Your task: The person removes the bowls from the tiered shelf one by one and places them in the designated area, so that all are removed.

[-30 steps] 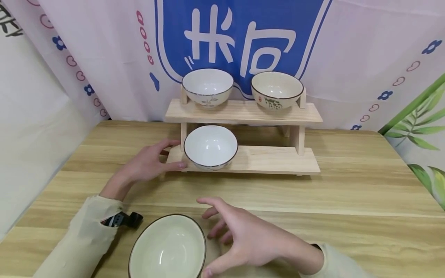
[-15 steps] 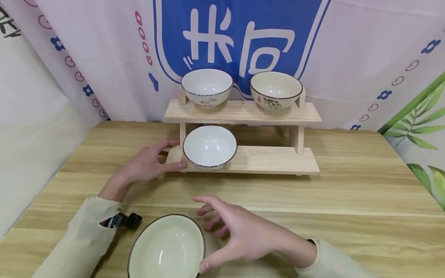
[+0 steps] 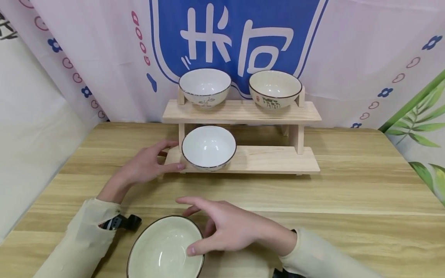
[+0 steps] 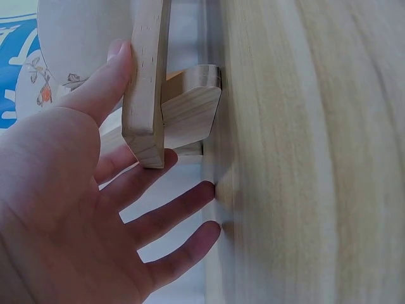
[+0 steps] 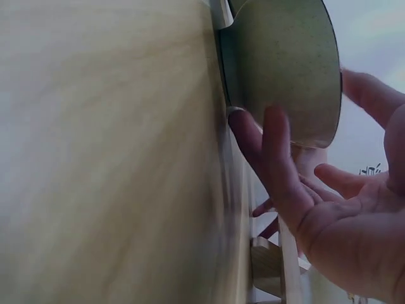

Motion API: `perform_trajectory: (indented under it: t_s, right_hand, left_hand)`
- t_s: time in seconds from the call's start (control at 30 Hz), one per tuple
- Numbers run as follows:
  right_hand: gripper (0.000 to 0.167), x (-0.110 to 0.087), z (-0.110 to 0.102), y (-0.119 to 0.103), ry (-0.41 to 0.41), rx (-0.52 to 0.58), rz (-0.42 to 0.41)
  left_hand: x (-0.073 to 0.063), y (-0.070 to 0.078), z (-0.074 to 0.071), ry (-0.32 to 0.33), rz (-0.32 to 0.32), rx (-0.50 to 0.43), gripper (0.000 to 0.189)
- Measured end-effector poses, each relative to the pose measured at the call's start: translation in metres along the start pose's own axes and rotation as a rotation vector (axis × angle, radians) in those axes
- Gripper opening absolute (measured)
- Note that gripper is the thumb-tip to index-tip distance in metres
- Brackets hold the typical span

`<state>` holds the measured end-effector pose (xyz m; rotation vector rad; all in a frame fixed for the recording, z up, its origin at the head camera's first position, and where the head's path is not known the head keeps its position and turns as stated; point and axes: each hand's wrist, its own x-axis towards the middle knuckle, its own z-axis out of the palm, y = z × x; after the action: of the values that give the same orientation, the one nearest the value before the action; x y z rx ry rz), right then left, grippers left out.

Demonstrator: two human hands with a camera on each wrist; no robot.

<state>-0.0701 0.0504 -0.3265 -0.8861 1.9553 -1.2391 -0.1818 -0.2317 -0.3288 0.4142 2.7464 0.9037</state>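
Note:
In the head view my left hand (image 3: 146, 164) holds the left end of a two-tier wooden display stand (image 3: 278, 158). Seen from the left wrist, its thumb lies on one face of the shelf board (image 4: 144, 95) and fingers reach behind the other. My right hand (image 3: 229, 226) is at the right side of a cream bowl (image 3: 163, 247) with a dark rim. Its thumb overlaps the rim and its fingers are spread along the outside. The right wrist view shows two fingertips right at the wall of this bowl (image 5: 285, 63).
A white bowl (image 3: 208, 146) sits on the lower shelf, left side. Another white bowl (image 3: 205, 87) and a cream bowl with a green pattern (image 3: 274, 88) stand on the upper shelf. Behind the wooden table (image 3: 347, 193) hangs a printed curtain (image 3: 354, 58).
My right hand has moved left towards the cream bowl, and its thumb now overlaps the rim. The left hand keeps its place on the stand, and the bowls have not moved.

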Motion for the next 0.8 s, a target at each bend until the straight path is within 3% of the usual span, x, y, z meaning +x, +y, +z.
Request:
perform_trajectory:
  t_s: [0.3,0.6,0.8]
  right_hand:
    - [0.075,0.0051,0.0048,0.0025,-0.015,0.154,0.032]
    - [0.066,0.0083,0.006,0.0053,-0.023,0.168,-0.018]
    - [0.064,0.0046,0.0033,0.0047,0.011,0.221,0.017]
  left_hand:
    - [0.0,0.0012,0.0009,0.003,-0.001,0.005,0.088]
    - [-0.0008,0.0011,0.0009,0.006,0.001,0.005,0.088]
    - [-0.0001,0.0007,0.0008,-0.004,-0.01,0.002,0.088]
